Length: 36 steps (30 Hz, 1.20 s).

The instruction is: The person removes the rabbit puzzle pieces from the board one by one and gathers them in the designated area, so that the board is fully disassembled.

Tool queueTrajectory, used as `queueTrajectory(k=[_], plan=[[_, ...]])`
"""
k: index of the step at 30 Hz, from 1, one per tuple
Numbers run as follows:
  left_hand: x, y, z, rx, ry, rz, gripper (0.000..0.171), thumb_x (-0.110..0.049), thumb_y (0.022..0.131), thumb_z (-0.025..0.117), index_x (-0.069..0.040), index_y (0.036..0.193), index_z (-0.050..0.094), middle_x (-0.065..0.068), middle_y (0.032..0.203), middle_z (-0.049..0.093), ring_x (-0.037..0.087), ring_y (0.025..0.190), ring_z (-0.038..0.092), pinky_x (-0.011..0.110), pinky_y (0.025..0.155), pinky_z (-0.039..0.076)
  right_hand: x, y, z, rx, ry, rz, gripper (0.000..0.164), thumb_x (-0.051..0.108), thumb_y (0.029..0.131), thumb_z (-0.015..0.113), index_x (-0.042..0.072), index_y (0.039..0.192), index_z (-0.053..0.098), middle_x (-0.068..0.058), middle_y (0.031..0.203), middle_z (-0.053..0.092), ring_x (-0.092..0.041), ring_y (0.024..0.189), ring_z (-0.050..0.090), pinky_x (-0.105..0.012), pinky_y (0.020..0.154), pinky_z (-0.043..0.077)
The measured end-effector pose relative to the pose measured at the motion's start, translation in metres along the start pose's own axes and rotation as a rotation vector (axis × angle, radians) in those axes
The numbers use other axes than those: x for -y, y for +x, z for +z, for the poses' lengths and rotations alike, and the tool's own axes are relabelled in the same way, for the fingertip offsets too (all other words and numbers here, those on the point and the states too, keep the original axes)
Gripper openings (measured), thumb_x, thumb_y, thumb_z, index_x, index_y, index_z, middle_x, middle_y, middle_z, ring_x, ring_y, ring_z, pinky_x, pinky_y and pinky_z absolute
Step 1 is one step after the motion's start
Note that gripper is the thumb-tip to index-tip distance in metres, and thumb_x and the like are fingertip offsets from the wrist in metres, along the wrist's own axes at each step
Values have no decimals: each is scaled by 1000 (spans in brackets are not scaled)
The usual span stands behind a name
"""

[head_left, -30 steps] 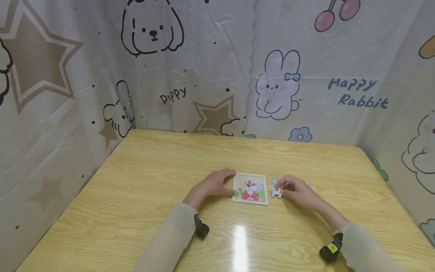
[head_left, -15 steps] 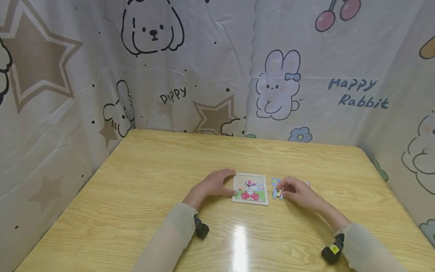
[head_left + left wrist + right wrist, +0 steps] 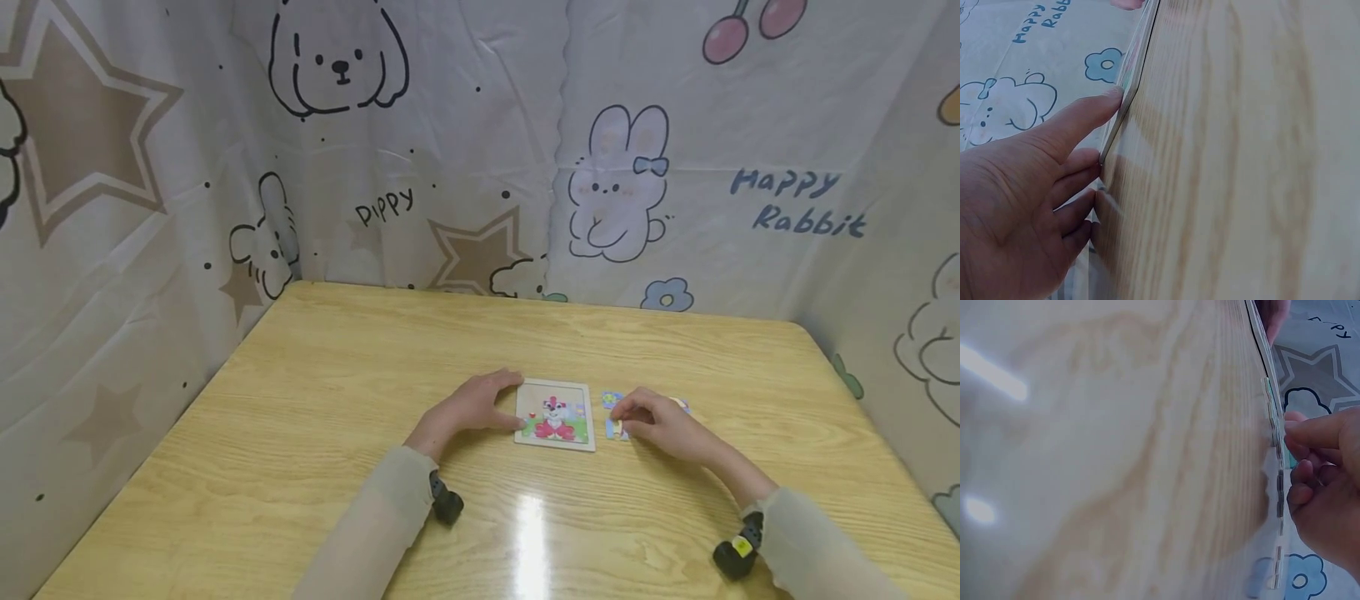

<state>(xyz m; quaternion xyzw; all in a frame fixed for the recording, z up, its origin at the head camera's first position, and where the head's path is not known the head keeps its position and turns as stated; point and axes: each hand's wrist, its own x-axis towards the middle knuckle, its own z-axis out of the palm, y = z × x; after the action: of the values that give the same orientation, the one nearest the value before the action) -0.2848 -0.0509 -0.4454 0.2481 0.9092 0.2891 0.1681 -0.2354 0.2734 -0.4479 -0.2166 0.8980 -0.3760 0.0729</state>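
A square puzzle tray (image 3: 555, 447) with a pale rim lies on the table, showing a pink and white cartoon animal on green in its lower part. Along its left edge rests my left hand (image 3: 474, 403), thumb and forefinger spread apart. The left wrist view shows that thumb and fingertips touching the tray's side (image 3: 1137, 87). Just right of the tray, my right hand (image 3: 660, 421) pinches a light-blue jigsaw piece (image 3: 613, 431) close over the table, other fingers curled in. A second jigsaw piece (image 3: 611, 399) with yellow-green lies behind it.
More jigsaw pieces (image 3: 681, 404) show partly behind the right hand. From the right wrist view, several pieces (image 3: 1277, 550) lie flat in a row. Patterned curtains (image 3: 480, 150) stand around the wooden table (image 3: 375, 333). Small black cameras (image 3: 447, 504) sit on both wrists.
My right hand and the jigsaw piece at its fingertips have shifted slightly right, away from the tray. The head view has turned a little; my left hand stays on the tray's edge.
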Motion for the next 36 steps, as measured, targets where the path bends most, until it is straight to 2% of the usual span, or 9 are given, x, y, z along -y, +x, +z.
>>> queueTrajectory(k=[5, 10, 14, 21, 24, 30, 36], plan=[[1, 0, -1, -2, 5, -7, 77, -37, 85, 76, -17, 150, 41, 4, 161, 32, 24, 152, 25, 41, 126, 23, 3, 9, 3, -34, -6, -1, 16, 8, 93, 64, 5, 109, 64, -10, 106, 62, -3, 82, 48, -17, 67, 44], [0, 0, -2, 1, 4, -11, 77, -38, 85, 76, -17, 150, 40, 4, 161, 31, 25, 152, 25, 41, 126, 23, 11, 22, 10, -18, 5, -13, 22, 13, 92, 67, 3, 111, 64, -12, 104, 60, -7, 76, 44, -19, 61, 41], [-1, 0, -3, 2, -2, -3, 77, -37, 85, 76, -16, 150, 40, 4, 161, 32, 25, 152, 24, 41, 126, 23, 19, 34, 17, 1, 2, -1, 23, 14, 91, 68, 5, 112, 64, -9, 104, 59, -9, 79, 45, -18, 64, 42], [-1, 0, -3, 5, -12, -15, 77, -38, 85, 75, -17, 150, 40, 3, 161, 32, 24, 152, 23, 42, 126, 22, 30, 54, 27, 15, -69, -25, 28, 16, 90, 70, 2, 113, 63, -8, 98, 60, -11, 81, 48, -18, 68, 44], [-1, 0, -3, 4, -20, -12, 77, -39, 85, 75, -18, 150, 40, 3, 161, 33, 24, 152, 23, 42, 126, 22, 35, 60, 31, 37, -75, -1, 32, 18, 89, 72, 2, 115, 62, -8, 98, 60, -12, 81, 48, -19, 67, 43], [-1, -1, -2, 3, -19, -3, 77, -39, 86, 75, -17, 150, 40, 2, 160, 33, 23, 152, 23, 42, 126, 22, 43, 67, 39, 82, -55, 33, 32, 17, 89, 72, 0, 113, 61, -7, 90, 55, -13, 74, 45, -19, 62, 40], [-1, -1, -2, 2, -12, -4, 77, -39, 85, 75, -16, 150, 40, 2, 160, 33, 23, 152, 24, 41, 126, 23, 44, 70, 41, 107, -22, 57, 29, 13, 91, 69, -1, 113, 58, -9, 94, 56, -14, 78, 45, -18, 65, 42]])
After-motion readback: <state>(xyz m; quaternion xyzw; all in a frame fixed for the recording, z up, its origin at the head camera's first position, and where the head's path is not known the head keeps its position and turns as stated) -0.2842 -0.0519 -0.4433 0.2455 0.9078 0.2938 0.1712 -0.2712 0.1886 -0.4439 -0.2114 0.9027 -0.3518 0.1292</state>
